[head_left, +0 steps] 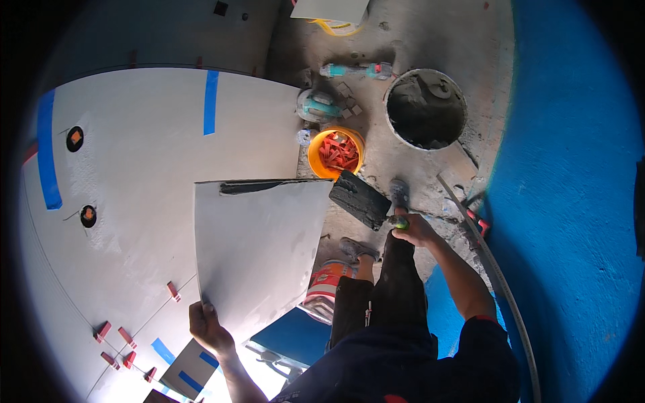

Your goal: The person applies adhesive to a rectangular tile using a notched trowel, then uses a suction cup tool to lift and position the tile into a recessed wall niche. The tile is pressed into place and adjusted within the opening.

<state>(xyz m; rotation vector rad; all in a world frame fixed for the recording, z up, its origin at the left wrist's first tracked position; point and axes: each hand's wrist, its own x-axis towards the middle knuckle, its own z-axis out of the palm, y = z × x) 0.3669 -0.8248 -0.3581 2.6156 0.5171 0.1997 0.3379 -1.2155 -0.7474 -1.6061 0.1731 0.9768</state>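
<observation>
My left hand [211, 326] grips the lower left edge of a large pale tile [259, 238], which has a streak of dark grey mortar along its top edge. My right hand [410, 228] is closed round the green handle of a trowel [359, 200], whose blade is covered in dark mortar and lies beside the tile's top right corner. Below the trowel show my shoes and dark-clad legs.
Tiled surface [134, 161] with blue tape and red clips at left. Orange bucket [336, 151] of red pieces, mortar bucket [425, 109], two teal power tools [353, 70] and red-white bucket [326, 282] on concrete floor. Long strip [510, 302] alongside blue surface [564, 201] at right.
</observation>
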